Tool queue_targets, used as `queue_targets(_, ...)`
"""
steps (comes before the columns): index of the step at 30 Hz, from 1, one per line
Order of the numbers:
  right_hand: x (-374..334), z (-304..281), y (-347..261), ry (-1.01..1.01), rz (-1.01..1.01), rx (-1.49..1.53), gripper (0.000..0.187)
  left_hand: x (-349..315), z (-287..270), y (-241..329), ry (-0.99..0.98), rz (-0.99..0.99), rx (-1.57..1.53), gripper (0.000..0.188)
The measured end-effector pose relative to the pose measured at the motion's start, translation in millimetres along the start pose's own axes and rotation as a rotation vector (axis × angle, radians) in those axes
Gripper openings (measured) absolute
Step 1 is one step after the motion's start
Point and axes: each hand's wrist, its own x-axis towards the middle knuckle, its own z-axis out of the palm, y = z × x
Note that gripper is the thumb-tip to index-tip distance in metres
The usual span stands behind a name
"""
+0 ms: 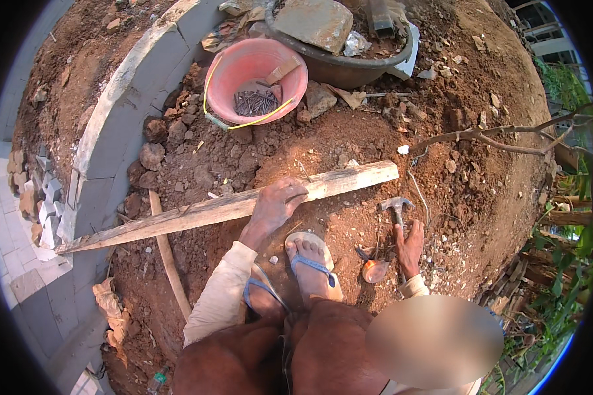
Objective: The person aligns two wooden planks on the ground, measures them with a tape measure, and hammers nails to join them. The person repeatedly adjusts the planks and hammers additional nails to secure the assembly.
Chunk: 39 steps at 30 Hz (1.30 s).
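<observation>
A long wooden plank (211, 208) lies slantwise across the dirt in front of my feet, its left end by the block kerb. My left hand (278, 205) bears on its top, fingers bent and gripping it. Just beyond those fingers a thin nail (304, 171) sticks up at the plank's far edge. To the right, my right hand (410, 247) is closed around the handle of a claw hammer (396, 207), whose metal head rests low over the soil. Left of that hand lies a round orange and clear object (375, 270) with a dark tip.
A pink bucket (221, 85) with a yellow handle holds many nails and a wood scrap. Behind it stands a dark basin (349, 74) carrying a stone slab. A grey block kerb (112, 138) curves along the left. A bare branch (481, 133) reaches in from the right. A stick (168, 257) passes near the plank.
</observation>
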Motion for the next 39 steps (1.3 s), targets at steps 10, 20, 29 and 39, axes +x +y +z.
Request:
queue_targets(10, -38.9, 19.1, 79.5, -0.214, 0.068, -0.028, 0.036, -2.5, 0.7, 1.1, -0.013, 0.053, 0.035, 0.014)
queue_targets(20, -57.6, -55.5, -20.0, -0.075, 0.212, 0.663, 0.029, -8.4, 3.1, -3.2, 0.025, 0.092, 0.035, 0.015)
queue_targets(29, -58.0, -107.8, -141.7, -0.454, -0.254, 0.476, 0.038, -9.0, 5.4, -4.4, 0.018, 0.062, 0.060, 0.017)
queue_targets(39, -66.0, -91.3, -156.1, -0.277, -0.489, 0.467, 0.046, -12.1, 9.4, -14.0, 0.011, 0.081, 0.049, 0.019)
